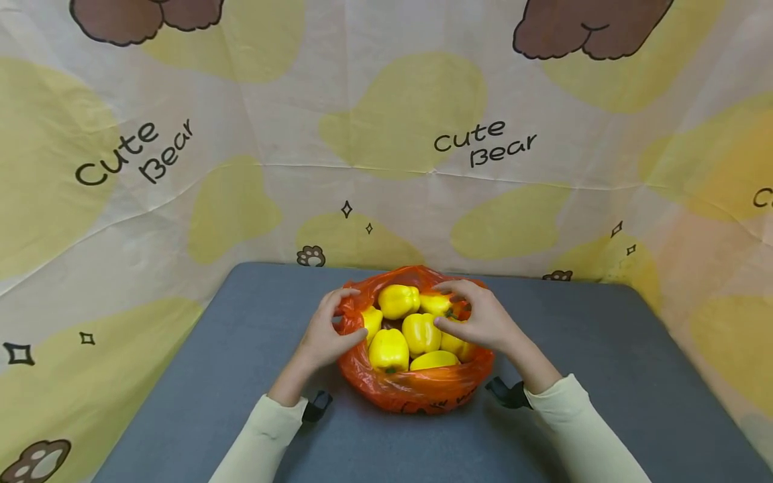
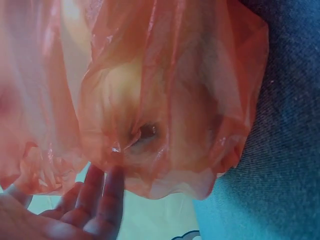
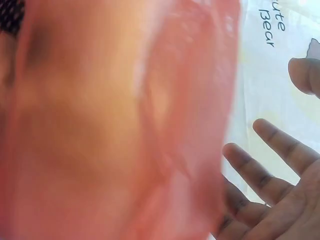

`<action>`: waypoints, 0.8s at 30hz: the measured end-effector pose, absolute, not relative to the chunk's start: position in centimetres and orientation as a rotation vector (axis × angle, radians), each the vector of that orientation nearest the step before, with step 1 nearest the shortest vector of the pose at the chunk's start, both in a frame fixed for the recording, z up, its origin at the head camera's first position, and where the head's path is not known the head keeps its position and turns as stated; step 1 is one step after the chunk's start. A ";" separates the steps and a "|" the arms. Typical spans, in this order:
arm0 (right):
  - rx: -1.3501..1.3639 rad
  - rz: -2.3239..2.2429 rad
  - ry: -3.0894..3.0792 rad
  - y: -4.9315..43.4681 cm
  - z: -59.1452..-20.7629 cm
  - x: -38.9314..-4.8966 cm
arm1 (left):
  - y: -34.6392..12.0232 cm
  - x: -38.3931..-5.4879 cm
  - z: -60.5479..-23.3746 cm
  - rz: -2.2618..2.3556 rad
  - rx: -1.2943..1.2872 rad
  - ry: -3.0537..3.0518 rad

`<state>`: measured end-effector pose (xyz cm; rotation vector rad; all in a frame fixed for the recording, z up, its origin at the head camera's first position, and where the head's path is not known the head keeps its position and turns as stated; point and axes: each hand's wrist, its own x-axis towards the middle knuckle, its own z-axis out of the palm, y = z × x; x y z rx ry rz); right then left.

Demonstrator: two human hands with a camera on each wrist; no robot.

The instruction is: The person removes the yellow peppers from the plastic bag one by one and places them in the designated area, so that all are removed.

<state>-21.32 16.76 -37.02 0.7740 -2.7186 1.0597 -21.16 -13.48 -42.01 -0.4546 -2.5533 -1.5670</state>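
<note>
A pale cloth backdrop (image 1: 386, 191) fills the upper part of the frame — creased, with a fold line running across its middle and large yellow patches (image 1: 417, 114) all over. Brown cartoon shapes (image 1: 592, 30) are cut off at the top edge, left and right of centre. "Cute Bear" lettering (image 1: 486, 143) stands at upper left and upper centre. Below — a grey-blue desk (image 1: 260, 325) with rounded far corners, under soft light.

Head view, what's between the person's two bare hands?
The head view shows an open, translucent orange-red plastic bag holding glossy yellow bell peppers between the left hand and right hand.
</note>
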 end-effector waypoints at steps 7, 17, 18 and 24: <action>0.842 1.096 -2.746 15.5 -38.0 -21.8 | -13.1 -20.6 -41.2 -1.602 -0.443 -2.533; 0.800 0.957 -2.858 14.6 -39.1 -22.3 | -12.8 -21.6 -42.5 -1.692 -0.407 -2.478; 0.799 0.942 -2.863 14.5 -39.2 -22.3 | -12.8 -21.8 -42.8 -1.690 -0.407 -2.471; 0.792 0.891 -2.894 14.2 -40.0 -22.6 | -12.9 -22.2 -43.4 -1.706 -0.436 -2.429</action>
